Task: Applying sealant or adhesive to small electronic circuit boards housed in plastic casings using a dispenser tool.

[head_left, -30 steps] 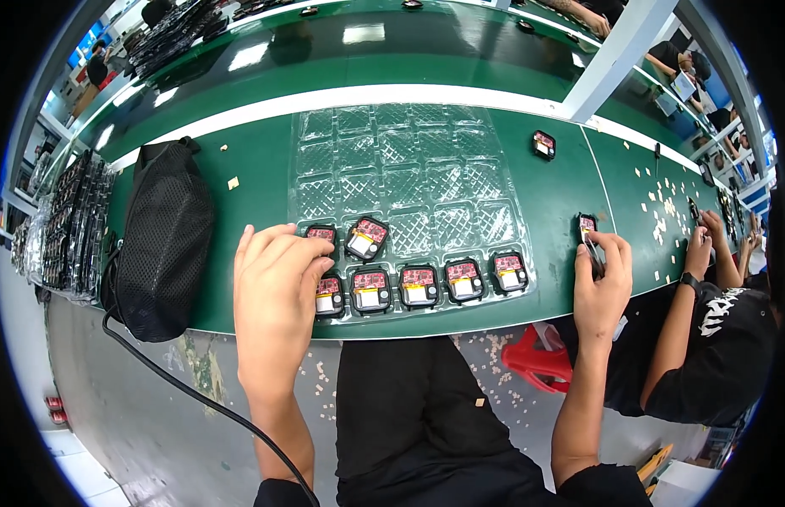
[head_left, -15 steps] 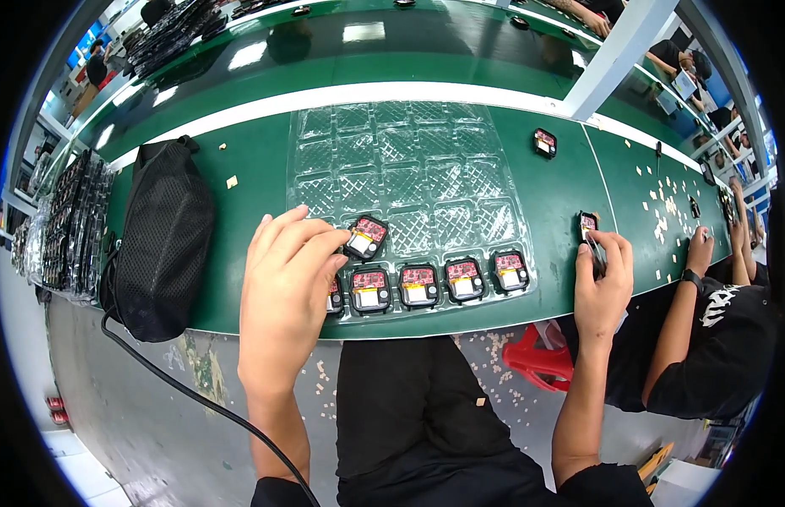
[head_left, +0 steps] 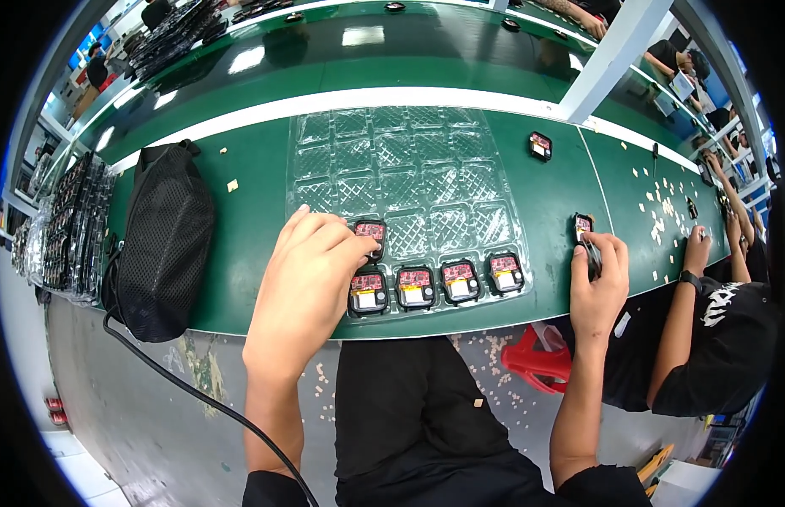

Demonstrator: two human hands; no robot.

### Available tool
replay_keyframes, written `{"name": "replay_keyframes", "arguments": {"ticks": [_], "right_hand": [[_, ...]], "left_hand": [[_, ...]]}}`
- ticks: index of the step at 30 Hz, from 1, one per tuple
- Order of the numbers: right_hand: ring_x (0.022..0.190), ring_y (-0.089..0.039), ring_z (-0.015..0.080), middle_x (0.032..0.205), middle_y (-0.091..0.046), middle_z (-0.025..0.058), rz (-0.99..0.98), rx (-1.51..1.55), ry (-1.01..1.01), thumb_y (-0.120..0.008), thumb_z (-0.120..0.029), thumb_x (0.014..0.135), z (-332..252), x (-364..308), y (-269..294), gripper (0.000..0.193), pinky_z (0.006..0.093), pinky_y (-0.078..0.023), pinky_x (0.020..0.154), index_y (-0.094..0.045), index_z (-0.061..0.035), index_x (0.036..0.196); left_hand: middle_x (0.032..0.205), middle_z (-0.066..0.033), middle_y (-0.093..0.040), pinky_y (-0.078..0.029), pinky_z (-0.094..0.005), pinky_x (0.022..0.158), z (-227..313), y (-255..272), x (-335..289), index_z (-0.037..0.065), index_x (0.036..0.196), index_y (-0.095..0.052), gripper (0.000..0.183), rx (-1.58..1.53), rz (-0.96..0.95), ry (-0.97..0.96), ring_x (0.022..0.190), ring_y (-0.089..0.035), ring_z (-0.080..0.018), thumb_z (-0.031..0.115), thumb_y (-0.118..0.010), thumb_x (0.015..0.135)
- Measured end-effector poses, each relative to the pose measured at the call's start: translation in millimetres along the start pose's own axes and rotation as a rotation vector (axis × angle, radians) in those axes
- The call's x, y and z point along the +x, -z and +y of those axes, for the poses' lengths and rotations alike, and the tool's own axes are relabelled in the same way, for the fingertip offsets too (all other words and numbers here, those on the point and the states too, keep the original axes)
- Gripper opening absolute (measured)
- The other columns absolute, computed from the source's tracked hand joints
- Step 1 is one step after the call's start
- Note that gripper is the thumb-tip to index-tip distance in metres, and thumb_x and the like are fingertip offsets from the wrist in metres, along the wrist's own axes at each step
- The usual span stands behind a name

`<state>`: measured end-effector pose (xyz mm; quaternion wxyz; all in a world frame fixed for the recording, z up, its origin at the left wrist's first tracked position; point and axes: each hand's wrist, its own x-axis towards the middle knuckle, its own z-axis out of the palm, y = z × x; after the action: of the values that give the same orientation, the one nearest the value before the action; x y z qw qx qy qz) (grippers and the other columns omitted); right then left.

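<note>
My left hand (head_left: 308,279) is closed with its fingertips on a black smartwatch-like case (head_left: 370,231) with a red circuit board inside. That case sits at a pocket in the second row of a clear plastic blister tray (head_left: 407,230). In the front row lie several like cases, such as one (head_left: 415,286) with a silver and yellow block beside the red board. Right of the tray, my right hand (head_left: 599,283) grips another such case (head_left: 583,225), tilted on edge above the green table. My fingers partly hide it.
A black mesh bag (head_left: 162,241) lies at the left, with a black cable running from it. Stacked filled trays (head_left: 67,228) stand beyond it. One loose case (head_left: 540,146) rests at back right. A co-worker's hand (head_left: 699,249) works at far right, near scattered small tan pieces (head_left: 662,207).
My left hand has moved slightly right and its case now lies straighter, lined up with the tray pocket. My right hand has hardly moved.
</note>
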<state>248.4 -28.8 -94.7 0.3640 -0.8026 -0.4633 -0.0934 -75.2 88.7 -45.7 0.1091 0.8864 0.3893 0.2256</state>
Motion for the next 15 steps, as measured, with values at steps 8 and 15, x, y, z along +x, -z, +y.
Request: {"name": "replay_keyframes", "arguments": {"ticks": [8, 15], "right_hand": [[0.092, -0.069, 0.0300, 0.115, -0.065, 0.0129, 0.027, -0.040, 0.081, -0.071, -0.011, 0.091, 2.5, 0.9, -0.2, 0.022, 0.0386, -0.055, 0.080, -0.070, -0.0052, 0.112], [0.093, -0.069, 0.0307, 0.114, -0.065, 0.0125, 0.029, -0.024, 0.071, -0.071, -0.011, 0.090, 1.6, 0.7, -0.9, 0.022, 0.0394, -0.055, 0.080, -0.069, -0.0053, 0.111]], "left_hand": [[0.102, -0.0122, -0.069, -0.042, -0.0507, 0.111, 6.9, -3.8, 3.4, 0.004, 0.104, -0.070, 0.020, -0.021, 0.053, -0.050, 0.112, -0.062, -0.0335, 0.003, -0.074, 0.084], [0.097, -0.0131, -0.067, -0.046, -0.0461, 0.103, 4.8, -5.1, 6.9, 0.002, 0.103, -0.069, 0.022, -0.096, 0.031, -0.056, 0.099, -0.062, -0.0320, 0.005, -0.076, 0.083]]}}
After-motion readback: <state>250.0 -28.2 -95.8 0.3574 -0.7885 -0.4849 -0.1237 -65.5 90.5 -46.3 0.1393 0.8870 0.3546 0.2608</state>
